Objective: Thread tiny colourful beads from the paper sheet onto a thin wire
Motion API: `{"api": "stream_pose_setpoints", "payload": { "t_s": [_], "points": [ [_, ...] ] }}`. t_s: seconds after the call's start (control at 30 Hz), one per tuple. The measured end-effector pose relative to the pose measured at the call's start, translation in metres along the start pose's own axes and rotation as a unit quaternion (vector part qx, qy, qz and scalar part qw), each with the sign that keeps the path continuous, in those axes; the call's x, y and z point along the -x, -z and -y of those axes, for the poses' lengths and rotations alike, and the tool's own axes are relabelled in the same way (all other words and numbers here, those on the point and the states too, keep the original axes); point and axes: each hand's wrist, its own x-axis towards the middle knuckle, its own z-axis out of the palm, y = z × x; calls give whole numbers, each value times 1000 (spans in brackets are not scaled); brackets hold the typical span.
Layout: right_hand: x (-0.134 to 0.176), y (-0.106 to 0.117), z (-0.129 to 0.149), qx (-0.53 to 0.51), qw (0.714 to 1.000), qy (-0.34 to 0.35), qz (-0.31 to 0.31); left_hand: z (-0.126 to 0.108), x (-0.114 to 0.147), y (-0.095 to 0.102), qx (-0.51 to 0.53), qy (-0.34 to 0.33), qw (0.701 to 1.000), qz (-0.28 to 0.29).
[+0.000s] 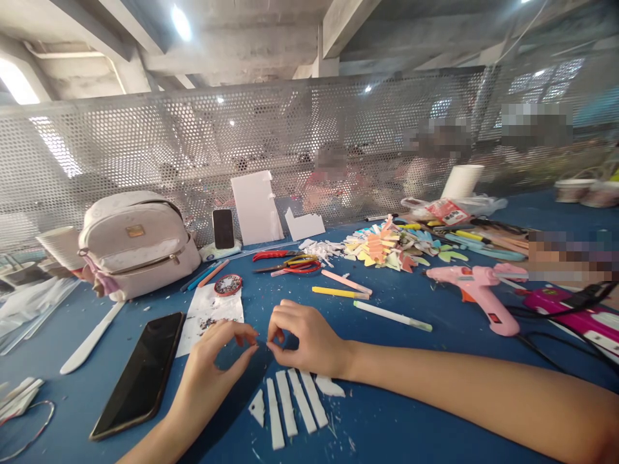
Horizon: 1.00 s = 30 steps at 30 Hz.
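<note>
My left hand (pixel 220 353) is over the blue table, its thumb and forefinger curled together in a pinch. Facing it, a small gap away, my right hand (pixel 305 338) is pinched as well. Anything between the fingertips of either hand is too small to make out. Just below my hands lie several white foam strips (pixel 286 403), side by side. A small triangular foam piece (pixel 258 407) sits at their left, and another white scrap (pixel 329 386) is partly under my right wrist. Fine white crumbs surround the strips.
Left are a black phone (pixel 140 374), a white plastic knife (pixel 91 338) and a pale backpack (pixel 138 248). Ahead lie red-handled pliers (pixel 275 255), markers (pixel 393 316) and a heap of paper cutouts (pixel 382 245). A pink glue gun (pixel 483 290) with black cables is right.
</note>
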Motion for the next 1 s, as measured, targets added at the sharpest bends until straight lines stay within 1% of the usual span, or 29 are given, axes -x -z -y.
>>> {"api": "stream_pose_setpoints", "payload": {
  "t_s": [0.3, 0.53, 0.73, 0.83, 0.93, 1.0],
  "points": [
    [1, -3, -2, 5, 1000, 29, -4, -3, 0, 0, -10, -4, 1000, 4],
    [1, -3, -3, 3, 999, 39, 6, -4, -2, 0, -30, -53, 998, 20],
    [1, -2, -3, 2, 999, 43, 21, -6, -1, 1, -28, -62, 997, 26],
    [0, -2, -4, 7, 998, 38, 41, -5, 0, 1, -3, -38, 999, 19],
    [-1, -1, -4, 5, 998, 36, 47, -3, 1, 1, 32, 21, 999, 4],
    [-1, 0, -3, 0, 998, 36, 51, -2, 1, 0, 59, 60, 996, 7]
  ]
}}
